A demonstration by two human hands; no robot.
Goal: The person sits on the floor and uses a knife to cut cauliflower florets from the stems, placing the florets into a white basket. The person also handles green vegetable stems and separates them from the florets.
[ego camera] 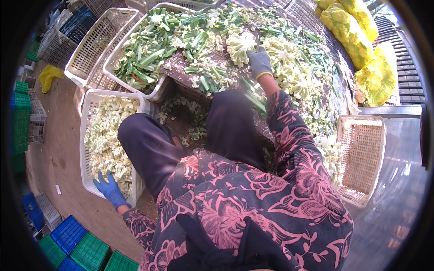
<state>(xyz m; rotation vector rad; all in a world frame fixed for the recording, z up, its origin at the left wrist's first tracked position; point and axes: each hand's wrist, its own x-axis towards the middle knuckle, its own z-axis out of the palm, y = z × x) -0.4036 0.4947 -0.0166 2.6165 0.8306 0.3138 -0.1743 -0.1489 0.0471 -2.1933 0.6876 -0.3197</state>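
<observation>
My left hand [111, 190], in a blue glove, rests with spread fingers at the near edge of a white plastic crate [84, 135] of cut cauliflower florets [110, 142]. At the table, my right hand [260, 62], in a grey glove with a yellow cuff, is closed on a knife [257, 38] whose curved metal blade points away from me. Right beside its fingers lies a large cauliflower head [240, 49]; whether they touch is unclear. More cut cauliflower heads [279, 50] lie to the right of the hand, among green leaves and stalks.
A white crate of leaf trimmings [144, 59] stands left of the table, beside an empty white crate [98, 44]. Yellow mesh sacks [376, 74] lie at the right, above another white crate [362, 159]. Blue and green crates [90, 250] stand at the lower left.
</observation>
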